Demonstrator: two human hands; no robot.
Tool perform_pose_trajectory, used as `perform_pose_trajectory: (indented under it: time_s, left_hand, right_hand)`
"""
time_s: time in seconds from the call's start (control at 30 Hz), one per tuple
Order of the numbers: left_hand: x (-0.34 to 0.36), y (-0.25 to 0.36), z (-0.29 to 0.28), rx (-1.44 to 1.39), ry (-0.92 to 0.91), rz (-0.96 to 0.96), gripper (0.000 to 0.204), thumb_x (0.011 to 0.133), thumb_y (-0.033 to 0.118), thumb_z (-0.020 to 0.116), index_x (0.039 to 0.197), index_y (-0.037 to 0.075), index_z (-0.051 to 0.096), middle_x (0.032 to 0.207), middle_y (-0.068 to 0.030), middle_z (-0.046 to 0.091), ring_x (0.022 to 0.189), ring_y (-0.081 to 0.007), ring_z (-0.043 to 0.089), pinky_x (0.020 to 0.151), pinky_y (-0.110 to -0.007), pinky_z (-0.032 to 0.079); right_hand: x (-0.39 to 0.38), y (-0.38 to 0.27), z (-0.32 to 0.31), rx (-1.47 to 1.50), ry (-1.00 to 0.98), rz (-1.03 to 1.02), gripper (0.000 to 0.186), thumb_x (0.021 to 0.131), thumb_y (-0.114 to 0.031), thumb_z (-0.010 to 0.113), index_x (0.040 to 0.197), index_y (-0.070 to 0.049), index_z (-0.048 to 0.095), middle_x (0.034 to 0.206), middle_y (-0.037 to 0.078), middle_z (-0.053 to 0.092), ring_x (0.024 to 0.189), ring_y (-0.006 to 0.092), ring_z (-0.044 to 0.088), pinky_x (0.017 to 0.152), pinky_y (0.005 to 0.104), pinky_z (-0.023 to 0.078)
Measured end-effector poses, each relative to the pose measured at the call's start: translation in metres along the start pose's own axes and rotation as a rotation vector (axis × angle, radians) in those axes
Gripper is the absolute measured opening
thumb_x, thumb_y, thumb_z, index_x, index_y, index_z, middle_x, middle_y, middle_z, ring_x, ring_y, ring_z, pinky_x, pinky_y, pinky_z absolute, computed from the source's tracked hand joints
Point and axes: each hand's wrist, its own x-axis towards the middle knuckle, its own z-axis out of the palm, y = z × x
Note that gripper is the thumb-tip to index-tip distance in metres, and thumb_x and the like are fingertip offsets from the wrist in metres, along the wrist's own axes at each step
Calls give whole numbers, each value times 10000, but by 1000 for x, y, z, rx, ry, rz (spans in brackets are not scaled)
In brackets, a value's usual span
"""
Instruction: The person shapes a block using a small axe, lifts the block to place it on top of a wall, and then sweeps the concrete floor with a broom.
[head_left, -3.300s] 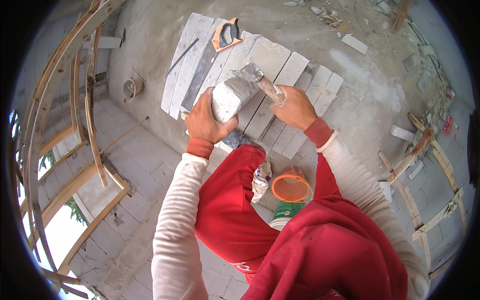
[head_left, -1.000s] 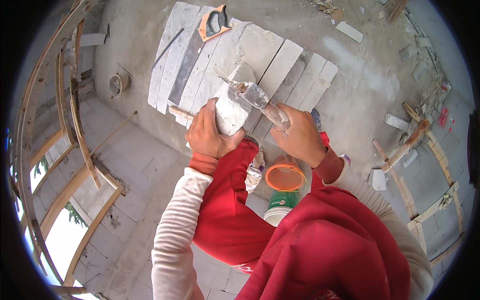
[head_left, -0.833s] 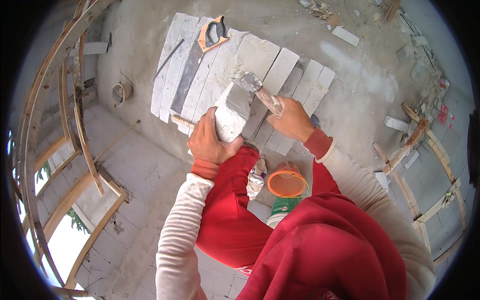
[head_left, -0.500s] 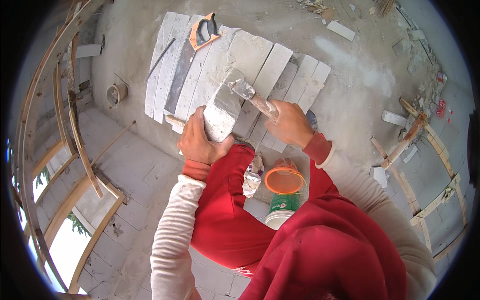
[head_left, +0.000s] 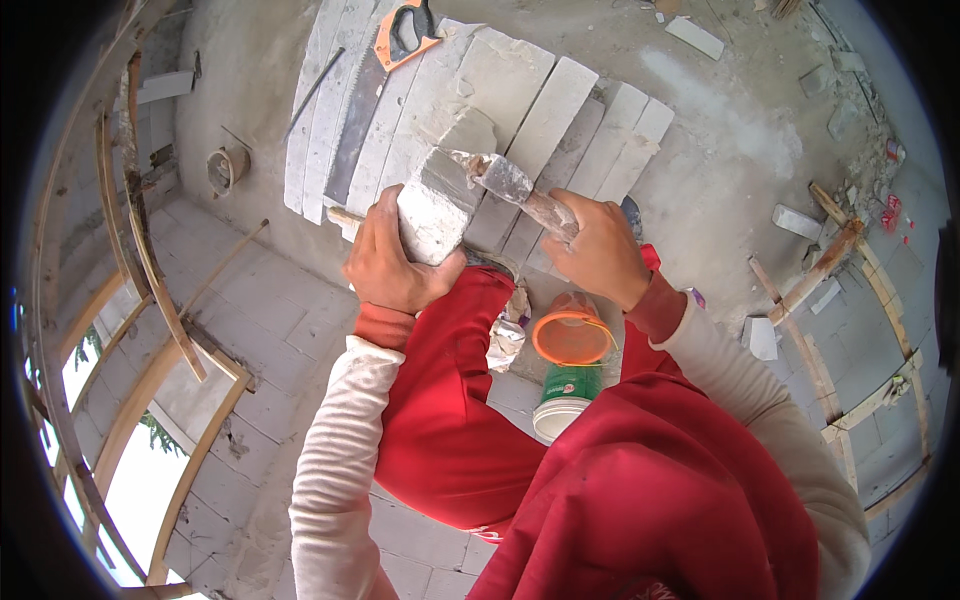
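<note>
My left hand [head_left: 395, 265] is wrapped around the near left side of a rough white block [head_left: 436, 212], tilted above the slabs. In my right hand [head_left: 602, 250] is the wooden handle of a hammer [head_left: 502, 180], whose head is caked with pale mortar. The hammer's head is at the block's far right edge; whether they touch I cannot tell. A smaller pale chunk [head_left: 470, 132] lies just beyond the block. Under both hands stretches a row of long pale slabs [head_left: 505, 75]. A handsaw [head_left: 385, 70] with an orange and black handle lies across them.
A thin dark rod [head_left: 315, 92] rests left of the saw. Between my legs are an orange bucket [head_left: 572, 338] and a green and white pail [head_left: 565, 400]. A small round container [head_left: 227, 168] stands on the left. Wooden frames [head_left: 840, 270] and rubble lie to the right.
The hammer head has shifted slightly right, with my right hand moving along. My left hand keeps its hold on the block. The whole view has tilted a little, so the slabs appear higher.
</note>
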Motion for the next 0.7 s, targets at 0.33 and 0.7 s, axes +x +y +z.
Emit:
perform_pose_trajectory:
  time_s: [0.33,0.7]
  left_hand:
    - [12,-11,-2,-4,-19,-18,843,612,331,844,1346,16,575,1108,-165,702,946,-349,729,812,-408,593]
    - [13,-18,1,43,11,13,913,568,402,830,1360,36,560,1026,-108,680,871,-304,706,729,-391,577]
  right_hand:
    - [1,-1,4,74,69,-47,365,785,-149,721,1119,-4,685,886,245,714,842,452,682,801,503,546]
    - [31,-14,-4,22,53,-70,365,760,-81,718,1101,38,665,868,270,683,854,463,680,750,464,549]
